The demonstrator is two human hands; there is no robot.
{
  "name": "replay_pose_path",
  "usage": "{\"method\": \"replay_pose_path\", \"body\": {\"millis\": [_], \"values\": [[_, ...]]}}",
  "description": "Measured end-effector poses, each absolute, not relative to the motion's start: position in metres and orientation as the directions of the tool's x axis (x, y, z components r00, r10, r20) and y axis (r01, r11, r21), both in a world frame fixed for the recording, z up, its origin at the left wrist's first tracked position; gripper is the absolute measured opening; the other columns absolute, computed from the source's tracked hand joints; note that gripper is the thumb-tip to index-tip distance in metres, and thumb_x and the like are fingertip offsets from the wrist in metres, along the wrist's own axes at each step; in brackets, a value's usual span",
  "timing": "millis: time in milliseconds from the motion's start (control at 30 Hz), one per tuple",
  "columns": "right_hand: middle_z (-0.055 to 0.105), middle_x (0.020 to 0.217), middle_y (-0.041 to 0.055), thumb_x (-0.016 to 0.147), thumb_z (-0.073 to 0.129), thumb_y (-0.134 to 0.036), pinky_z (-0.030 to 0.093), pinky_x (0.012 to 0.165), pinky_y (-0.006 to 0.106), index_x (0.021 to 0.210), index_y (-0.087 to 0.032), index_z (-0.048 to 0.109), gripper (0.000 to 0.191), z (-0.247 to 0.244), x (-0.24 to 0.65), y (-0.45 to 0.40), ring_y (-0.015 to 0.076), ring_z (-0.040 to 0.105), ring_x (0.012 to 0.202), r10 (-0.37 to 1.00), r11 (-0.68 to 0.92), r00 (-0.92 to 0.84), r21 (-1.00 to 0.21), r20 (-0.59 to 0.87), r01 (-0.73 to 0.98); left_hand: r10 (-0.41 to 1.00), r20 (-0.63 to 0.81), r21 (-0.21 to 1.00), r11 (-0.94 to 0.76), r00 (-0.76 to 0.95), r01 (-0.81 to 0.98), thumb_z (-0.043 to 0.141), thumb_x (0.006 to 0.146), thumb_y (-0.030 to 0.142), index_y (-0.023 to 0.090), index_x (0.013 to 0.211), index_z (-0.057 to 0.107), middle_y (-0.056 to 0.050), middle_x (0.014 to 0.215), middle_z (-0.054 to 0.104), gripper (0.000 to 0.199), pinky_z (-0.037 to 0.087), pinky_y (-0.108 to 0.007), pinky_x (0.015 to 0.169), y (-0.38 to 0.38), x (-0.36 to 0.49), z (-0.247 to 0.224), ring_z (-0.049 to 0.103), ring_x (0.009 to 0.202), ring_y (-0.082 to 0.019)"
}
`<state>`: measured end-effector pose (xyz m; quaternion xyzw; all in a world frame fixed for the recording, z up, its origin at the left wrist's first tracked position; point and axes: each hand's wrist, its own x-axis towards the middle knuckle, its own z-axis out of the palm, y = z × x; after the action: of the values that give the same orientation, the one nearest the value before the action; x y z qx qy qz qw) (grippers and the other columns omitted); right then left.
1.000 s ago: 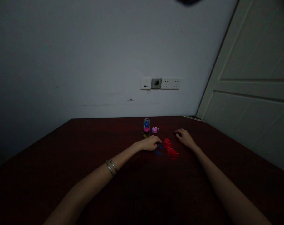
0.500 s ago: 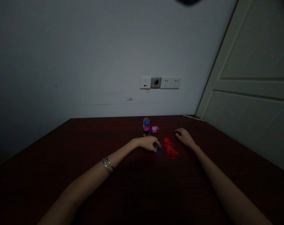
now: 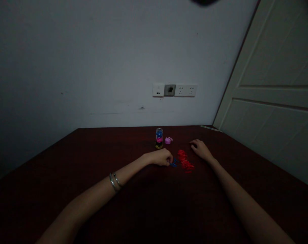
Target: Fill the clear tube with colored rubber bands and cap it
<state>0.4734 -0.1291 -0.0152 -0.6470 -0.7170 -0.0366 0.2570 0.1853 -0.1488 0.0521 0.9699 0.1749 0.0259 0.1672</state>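
My left hand [image 3: 164, 158] is closed, with its fingers curled down at the table beside a few small blue strips [image 3: 173, 164]. What lies between its fingertips is hidden or too small to make out. To the right of the blue strips lies a loose pile of small red strips [image 3: 185, 161]. My right hand [image 3: 200, 149] rests on the table beyond that pile, fingers loosely extended and nothing visible in them. A clear jar [image 3: 159, 139] with blue, pink and yellow contents stands uncapped behind my left hand. Beside the jar sits a pink lid [image 3: 168, 140] with a loop.
The dark red table [image 3: 133, 210] reaches back to a pale wall [image 3: 105, 61]. Sockets and a switch panel [image 3: 174, 90] are set in the wall. A white panelled door [image 3: 273, 95] stands along the right side.
My left hand's fingers have closed together and drawn slightly left, so more of the blue strips shows. My right hand stays where it was.
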Motion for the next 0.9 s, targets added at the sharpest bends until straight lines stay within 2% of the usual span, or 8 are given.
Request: {"method": "replay_pose_path", "body": {"millis": [200,300,600,733,900], "values": [[0.060,0.104,0.0132,0.081,0.044,-0.022,0.038,0.089,0.032,0.100,-0.012,0.064,0.030,-0.017,0.474,-0.128,0.0220,0.053,0.099,0.904,0.168,-0.042,-0.264,0.425,0.950,0.357,-0.008,0.351,-0.873,0.934,0.337,0.054,0.064,0.006,0.012,0.072,0.067,-0.001,0.065,0.061,0.016,0.037,-0.019,0.055,-0.149,0.181,0.054,0.051,0.056,-0.009],[0.060,0.104,0.0128,0.081,0.043,-0.022,0.038,0.090,0.033,0.101,-0.012,0.064,0.030,-0.019,0.475,-0.127,0.0217,0.054,0.099,0.905,0.164,-0.039,-0.264,0.423,0.951,0.372,0.012,0.397,-0.854,0.928,0.337,0.055,0.063,0.006,0.011,0.074,0.067,-0.002,0.067,0.062,0.017,0.038,-0.019,0.055,-0.143,0.175,0.063,0.052,0.058,-0.010],[0.060,0.105,0.0124,0.081,0.043,-0.023,0.038,0.090,0.032,0.101,-0.013,0.064,0.030,-0.019,0.476,-0.127,0.0218,0.054,0.099,0.904,0.168,-0.038,-0.274,0.425,0.947,0.527,0.212,0.490,-0.786,0.823,0.377,0.053,0.064,0.011,0.010,0.079,0.068,-0.002,0.069,0.064,0.021,0.039,-0.021,0.058,-0.104,0.151,0.151,0.053,0.061,-0.010],[0.060,0.106,0.0128,0.081,0.044,-0.023,0.038,0.090,0.033,0.100,-0.013,0.064,0.030,-0.019,0.476,-0.128,0.0223,0.053,0.099,0.903,0.176,-0.041,-0.281,0.427,0.943,0.569,0.231,0.395,-0.796,0.789,0.458,0.055,0.061,0.010,0.008,0.074,0.068,-0.003,0.064,0.063,0.018,0.037,-0.021,0.055,-0.079,0.155,0.172,0.051,0.056,-0.009],[0.060,0.106,0.0132,0.081,0.043,-0.022,0.037,0.091,0.033,0.101,-0.011,0.064,0.030,-0.020,0.477,-0.125,0.0221,0.053,0.099,0.906,0.169,-0.040,-0.274,0.421,0.947,0.590,0.121,0.264,-0.795,0.798,0.547,0.057,0.059,0.010,0.007,0.071,0.068,-0.003,0.061,0.062,0.016,0.035,-0.019,0.052,-0.060,0.168,0.171,0.049,0.054,-0.008]]}}
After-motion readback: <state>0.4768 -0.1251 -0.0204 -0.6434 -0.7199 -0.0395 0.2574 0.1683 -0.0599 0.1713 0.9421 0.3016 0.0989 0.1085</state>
